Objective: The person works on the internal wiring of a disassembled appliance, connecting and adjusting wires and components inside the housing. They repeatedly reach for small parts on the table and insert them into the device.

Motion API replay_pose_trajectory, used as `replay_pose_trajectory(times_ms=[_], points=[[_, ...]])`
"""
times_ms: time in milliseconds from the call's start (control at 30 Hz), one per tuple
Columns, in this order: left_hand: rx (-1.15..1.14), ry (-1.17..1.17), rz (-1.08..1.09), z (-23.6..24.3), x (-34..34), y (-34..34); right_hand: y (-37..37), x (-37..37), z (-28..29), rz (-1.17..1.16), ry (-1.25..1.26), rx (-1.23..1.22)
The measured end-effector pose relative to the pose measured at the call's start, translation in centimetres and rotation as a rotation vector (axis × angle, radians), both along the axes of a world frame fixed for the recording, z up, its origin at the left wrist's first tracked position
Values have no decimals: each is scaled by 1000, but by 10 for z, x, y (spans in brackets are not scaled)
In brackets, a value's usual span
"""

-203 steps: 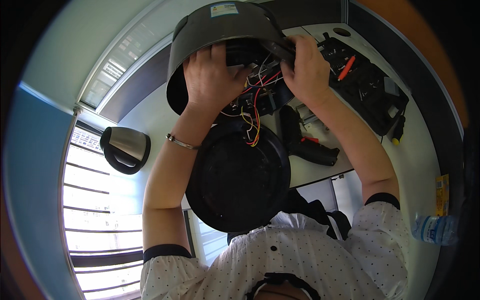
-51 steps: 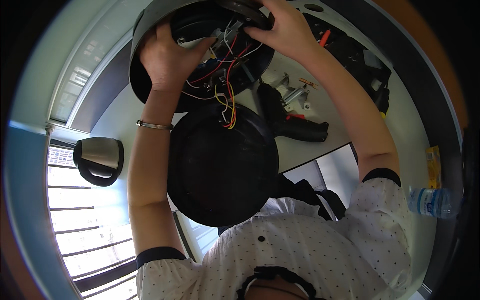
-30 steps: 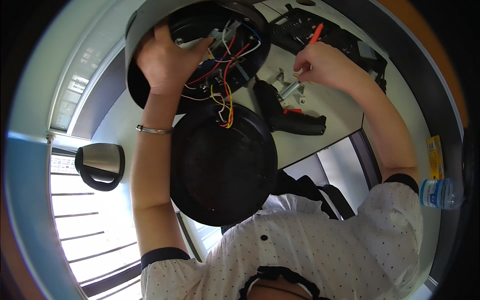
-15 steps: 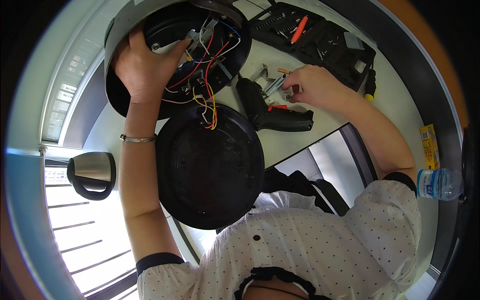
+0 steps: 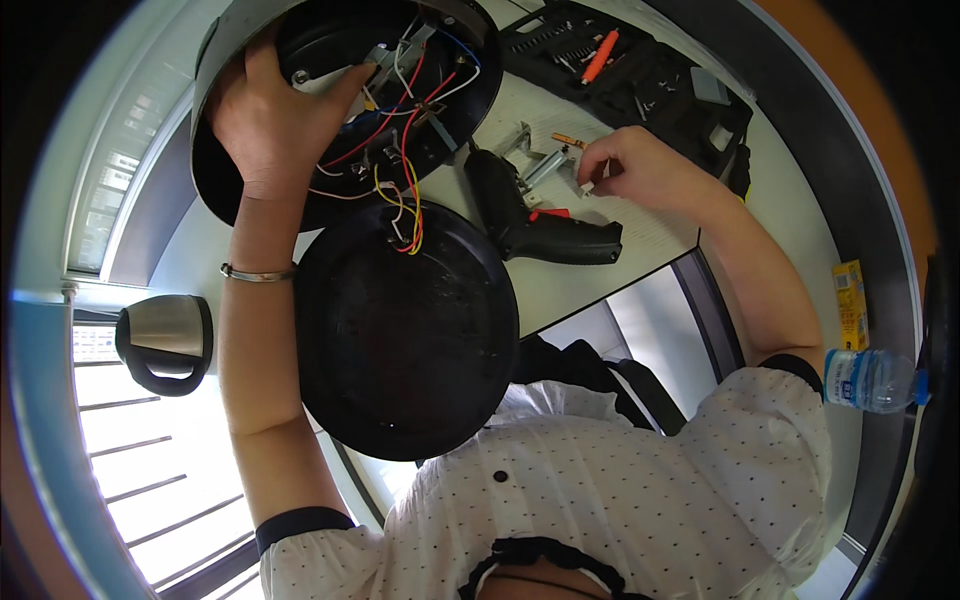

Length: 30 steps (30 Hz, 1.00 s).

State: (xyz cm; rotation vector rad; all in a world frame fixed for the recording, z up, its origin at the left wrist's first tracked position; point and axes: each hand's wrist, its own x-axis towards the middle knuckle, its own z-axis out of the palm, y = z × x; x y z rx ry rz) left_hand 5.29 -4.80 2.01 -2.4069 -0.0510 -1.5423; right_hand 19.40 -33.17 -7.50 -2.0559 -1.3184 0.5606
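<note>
My left hand (image 5: 275,130) grips inside the open, deep black housing (image 5: 215,60), its thumb near a grey-white component (image 5: 380,60) among red, white and blue wires (image 5: 440,90). Yellow and red wires (image 5: 410,220) run down to a round black pan-like part (image 5: 405,340) beside my left forearm. On the worktop, my right hand (image 5: 650,175) has its fingers pinched on a small pale part (image 5: 587,188), beside small metal pieces (image 5: 545,165) and a copper-coloured piece (image 5: 565,138). Just left of them lies a black gun-shaped tool (image 5: 555,240) with a red trigger.
An open black tool case (image 5: 640,80) holds bits and an orange-handled tool (image 5: 600,57) at the back right. A steel kettle (image 5: 165,340) stands on the left. A yellow box (image 5: 850,305) and a plastic water bottle (image 5: 875,380) are on the right.
My right hand has let go of the housing's rim and moved down-right to the small parts. The housing, still in my left hand, appears farther left in the picture.
</note>
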Motion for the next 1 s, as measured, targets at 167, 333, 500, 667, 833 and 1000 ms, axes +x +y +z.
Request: replay_pose_trajectory(times_ms=[167,333,500,667,833,1000], points=[[-26,24,35,0,-3,-6,-2,5,5,-38,82,-61],[-24,-12,20,-3,0,0,-6,10,-2,-74,151,-62],[-56,20,11,-1,-3,-2,-6,-3,3,-128,-21,0],[-13,57,55,4,-7,-7,-4,-2,-5,-27,-263,24],[17,-32,-5,0,3,8,-2,-12,-3,-32,-319,-8],[-65,17,46,1,1,2,-1,-19,-4,-68,-306,24]])
